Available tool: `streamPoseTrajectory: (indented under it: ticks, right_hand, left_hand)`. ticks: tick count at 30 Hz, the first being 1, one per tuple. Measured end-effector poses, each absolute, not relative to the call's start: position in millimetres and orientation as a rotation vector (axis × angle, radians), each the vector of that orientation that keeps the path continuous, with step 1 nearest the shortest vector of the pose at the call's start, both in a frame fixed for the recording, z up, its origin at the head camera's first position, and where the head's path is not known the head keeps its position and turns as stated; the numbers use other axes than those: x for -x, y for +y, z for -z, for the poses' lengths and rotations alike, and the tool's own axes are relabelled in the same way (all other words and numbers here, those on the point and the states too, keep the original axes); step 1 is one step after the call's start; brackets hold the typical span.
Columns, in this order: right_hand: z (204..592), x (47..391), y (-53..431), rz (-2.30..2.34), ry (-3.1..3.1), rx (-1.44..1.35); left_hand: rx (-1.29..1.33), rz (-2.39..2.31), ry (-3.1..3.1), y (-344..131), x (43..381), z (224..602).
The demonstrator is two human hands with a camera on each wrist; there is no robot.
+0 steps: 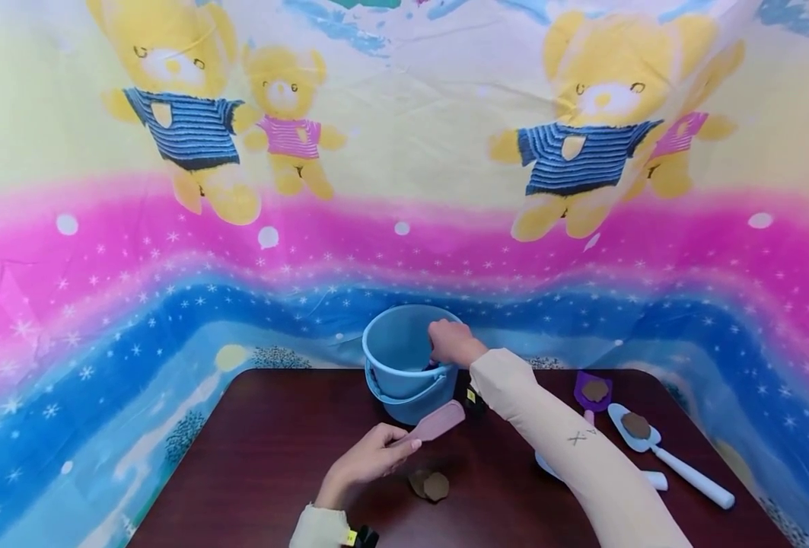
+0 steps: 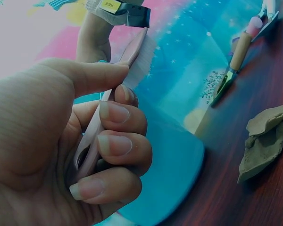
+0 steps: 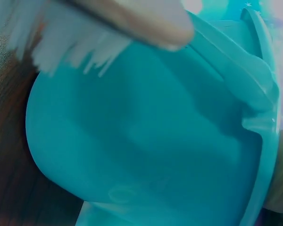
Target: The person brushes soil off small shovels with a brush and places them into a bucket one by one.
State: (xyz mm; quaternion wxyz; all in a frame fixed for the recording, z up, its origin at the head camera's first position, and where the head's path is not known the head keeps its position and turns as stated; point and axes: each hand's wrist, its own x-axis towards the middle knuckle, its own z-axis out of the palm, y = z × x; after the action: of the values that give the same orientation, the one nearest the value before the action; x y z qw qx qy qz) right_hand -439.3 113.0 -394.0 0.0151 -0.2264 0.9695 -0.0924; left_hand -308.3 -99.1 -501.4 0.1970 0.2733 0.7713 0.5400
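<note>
My left hand (image 1: 374,454) holds a pink brush (image 1: 438,421) in front of the bucket, thumb along its back and fingers curled round the handle. White bristles (image 2: 140,61) show in the left wrist view. At the right side of the blue bucket's rim (image 1: 370,346), my right hand (image 1: 453,342) is curled. A small dark purple thing (image 1: 434,365) shows beneath its fingers, apparently in its grip; its kind is hidden. Flat brown clay-like pieces (image 1: 435,486) lie overlapping on the table, below the brush.
On the table's right are a purple shovel (image 1: 589,403) and a white trowel (image 1: 692,476), each bearing a brown piece. Another white handle (image 1: 656,480) is partly behind the sleeve. A green tool with a wooden handle (image 2: 240,52) appears in the left wrist view. A printed cloth (image 1: 404,251) hangs behind.
</note>
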Motion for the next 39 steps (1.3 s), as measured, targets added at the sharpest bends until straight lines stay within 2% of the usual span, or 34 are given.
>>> streamPoseTrajectory:
  ticks: [11,16,20,24,29,34,39]
  right_hand:
    - [358.1,436.5,138.6,0.540,3.057,0.710]
    - [341.8,434.0,176.0,0.738,3.156,0.719]
    - [344.3,429.5,216.5,0.875,3.213,0.660]
    - [366.4,422.5,253.1,0.954,3.195,0.516]
    - [425.1,415.3,285.0,0.891,3.124,0.303]
    - [482.4,401.2,300.2,0.722,2.965,0.074]
    - [511.8,385.6,302.0,0.670,2.871,-0.036]
  left_hand:
    - [-0.766,-1.511,2.168,-101.5,307.6,498.7]
    - [-0.770,-1.508,2.174,-101.7,307.5,498.7]
    - [-0.776,-1.494,2.180,-101.8,306.4,497.0]
    - [-0.780,-1.494,2.182,-102.0,304.3,494.2]
    - [-0.771,-1.503,2.170,-101.1,303.2,493.7]
    - [-0.764,-1.515,2.160,-99.2,303.0,495.1]
    - [-0.762,-1.517,2.151,-97.7,303.8,494.6]
